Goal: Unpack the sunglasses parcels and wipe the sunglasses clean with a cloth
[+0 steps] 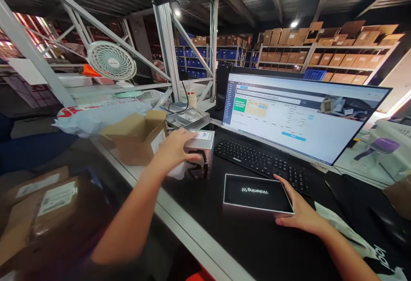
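Observation:
My left hand is at a silver-topped printed box that stands upright, fingers along its top edge and thumb against its side. My right hand grips the right end of a flat black box with white edges and the word "Wakening" on its lid, its fingers at the far side and its thumb at the near corner. An opened brown carton sits just left of my left hand.
Behind the flat box lie a keyboard and a lit monitor. Cloth and a mouse are at the right. Taped parcels lie lower left. A metal tray and a fan stand further back.

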